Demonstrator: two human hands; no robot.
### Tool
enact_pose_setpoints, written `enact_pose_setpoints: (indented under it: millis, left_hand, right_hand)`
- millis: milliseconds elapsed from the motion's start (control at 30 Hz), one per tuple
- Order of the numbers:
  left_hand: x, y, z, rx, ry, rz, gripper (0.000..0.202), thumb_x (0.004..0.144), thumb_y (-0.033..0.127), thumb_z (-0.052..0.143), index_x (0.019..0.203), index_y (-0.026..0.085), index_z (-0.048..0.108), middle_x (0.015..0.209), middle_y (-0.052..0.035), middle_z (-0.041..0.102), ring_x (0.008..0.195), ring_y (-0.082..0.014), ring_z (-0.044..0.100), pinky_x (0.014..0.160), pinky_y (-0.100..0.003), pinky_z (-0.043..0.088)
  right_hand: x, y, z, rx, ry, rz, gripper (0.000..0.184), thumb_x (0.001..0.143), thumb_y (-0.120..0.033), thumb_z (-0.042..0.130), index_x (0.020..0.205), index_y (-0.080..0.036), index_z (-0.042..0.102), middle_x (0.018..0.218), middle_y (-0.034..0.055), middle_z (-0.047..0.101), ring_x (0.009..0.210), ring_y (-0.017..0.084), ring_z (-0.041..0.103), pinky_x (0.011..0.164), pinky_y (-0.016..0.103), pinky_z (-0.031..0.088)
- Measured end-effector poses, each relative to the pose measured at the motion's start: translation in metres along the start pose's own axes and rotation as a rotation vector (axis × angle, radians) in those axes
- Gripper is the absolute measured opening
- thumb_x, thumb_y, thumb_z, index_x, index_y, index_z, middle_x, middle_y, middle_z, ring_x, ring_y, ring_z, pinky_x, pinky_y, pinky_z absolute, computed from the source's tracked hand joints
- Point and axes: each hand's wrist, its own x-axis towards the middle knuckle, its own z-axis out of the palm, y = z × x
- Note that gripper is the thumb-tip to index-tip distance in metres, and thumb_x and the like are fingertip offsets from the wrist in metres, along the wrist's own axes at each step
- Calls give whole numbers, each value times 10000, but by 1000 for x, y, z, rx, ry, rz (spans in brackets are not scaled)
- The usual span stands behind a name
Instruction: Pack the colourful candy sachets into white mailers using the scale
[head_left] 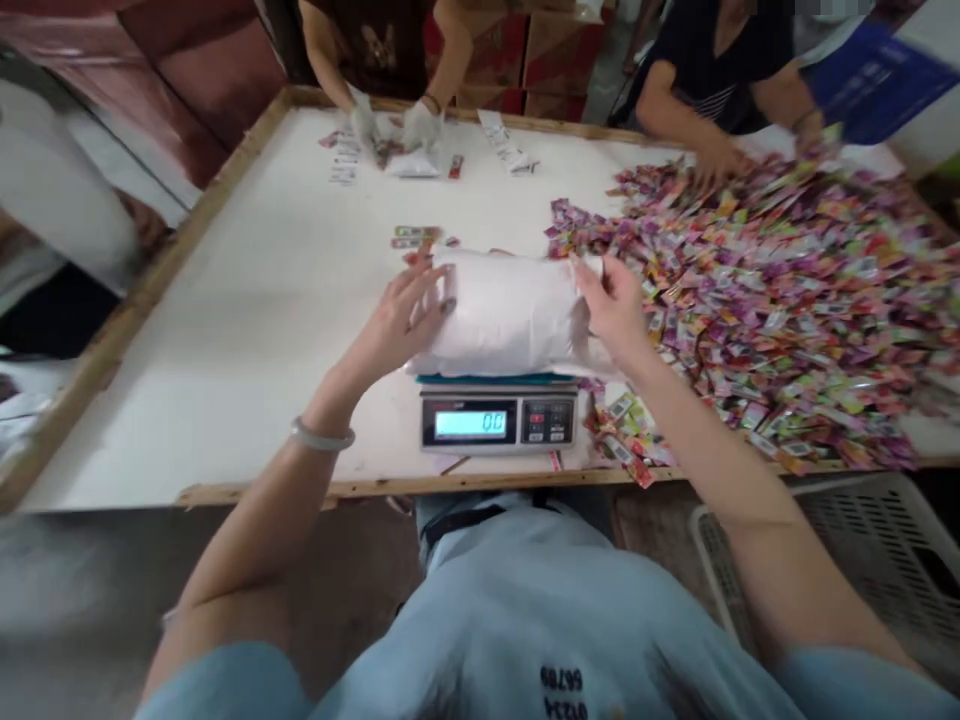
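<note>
- A wooden rim [112, 335] edges the white table [262, 300] at 9 o'clock, likely there to keep loose pieces from sliding off.
- The left hand [401, 320] reaches in from 7 o'clock, wrist bent back, fingers spread and pressed flat against the left end of the white bag [510, 315]; it steadies the bag rather than gripping it.
- The bag lies across the scale [499, 415] at centre, filled and rounded, resting so its weight falls on the pan; the display faces the person.
- The right hand [615, 305] comes from 5 o'clock, fingers curled, pinching the bag's right end near its top corner.
- A heap of colourful sachets [772, 290] spreads at 2 o'clock, within reach.
- At 12 o'clock, another person's gloved hands [394, 125] sort small packets.
</note>
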Motion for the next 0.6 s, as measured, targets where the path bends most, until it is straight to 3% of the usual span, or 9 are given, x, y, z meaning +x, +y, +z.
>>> enact_pose_setpoints:
  millis: [67,100,167,233,300,367,433,500,600]
  left_hand:
    - [-5,-4,4,8,9,-31,531,1057,502,448,1545,298,488,1601,-165,486,1493,-368,478,1212,-604,424]
    - [-8,-8,5,29,31,-40,525,1048,480,468,1553,341,478,1591,-155,502,1468,-394,505,1185,-639,444]
    - [-13,-17,8,53,80,-42,561,1020,427,518,1568,490,412,1595,-75,517,1483,-406,486,1182,-678,436]
    - [-17,-24,9,35,158,-79,633,986,425,546,1562,592,344,1615,-7,499,1499,-406,467,1194,-693,426]
    - [-20,-24,7,17,219,-131,668,958,439,564,1547,642,323,1628,29,478,1508,-427,446,1200,-728,401]
    - [-22,-20,3,17,244,-176,672,948,432,573,1533,658,334,1630,46,471,1511,-439,438,1213,-747,372]
    - [-24,-14,-3,31,239,-199,661,957,409,575,1529,653,350,1628,53,470,1515,-426,436,1227,-735,366]
    - [-28,-12,-9,60,211,-209,638,980,388,566,1536,629,363,1638,41,456,1522,-408,432,1227,-719,383]
    - [-36,-15,-19,113,204,-201,576,1011,372,565,1535,562,420,1618,-7,481,1501,-387,466,1206,-694,424]
  right_hand:
    - [-44,19,-25,-66,122,-7,525,1054,-602,367,1346,-218,575,1239,133,671,1206,245,650,1016,401,572]
    - [-74,33,-36,-131,123,-14,532,1062,-550,350,1449,-229,524,1374,154,633,1316,259,609,1096,443,538]
    - [-134,74,-46,-357,-81,-61,590,1026,-517,390,1554,-267,478,1555,156,523,1472,329,486,1198,574,437]
    - [-175,122,-44,-566,-426,-83,710,905,-646,550,1563,-385,494,1647,71,425,1541,421,353,1202,683,375]
    - [-188,161,-41,-692,-666,-94,722,853,-683,607,1542,-505,483,1643,-34,425,1546,400,347,1224,643,359]
    - [-175,186,-45,-759,-734,-85,636,898,-624,584,1520,-516,509,1650,-53,406,1554,380,339,1252,623,307]
    - [-147,202,-59,-805,-657,-41,554,956,-512,541,1497,-405,583,1669,27,379,1573,406,282,1262,677,208]
    - [-116,212,-77,-829,-459,13,530,965,-444,543,1449,-254,645,1656,137,392,1578,442,249,1250,721,166]
    - [-85,208,-102,-635,-40,16,545,945,-472,570,1350,-124,676,1499,240,556,1458,426,463,1210,665,349]
